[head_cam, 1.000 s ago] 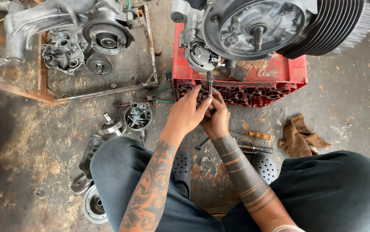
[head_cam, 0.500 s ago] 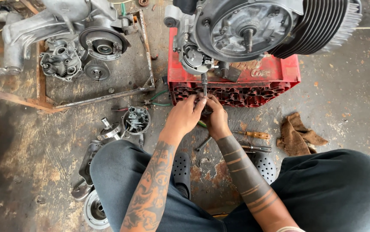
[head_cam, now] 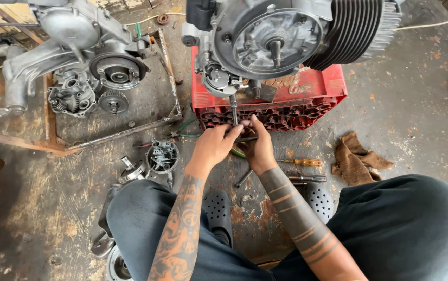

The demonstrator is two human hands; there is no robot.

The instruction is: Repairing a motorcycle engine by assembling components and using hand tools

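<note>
Both hands pinch a tool shaft [head_cam: 233, 110] under the engine [head_cam: 276, 44] on the red crate [head_cam: 323, 88]; left hand [head_cam: 214, 147], right hand [head_cam: 258, 148]; mid-turn on a fastener, I judge; next needs steady axial pressure.

Left hand [head_cam: 214, 147] and right hand [head_cam: 258, 147] are meeting at a thin metal rod [head_cam: 233, 107] hanging under the engine [head_cam: 286, 36]; engine is sitting on a red crate [head_cam: 317, 91]; screwdriver [head_cam: 301, 162] and brown rag [head_cam: 356, 158] are lying on the floor nearby.
</note>
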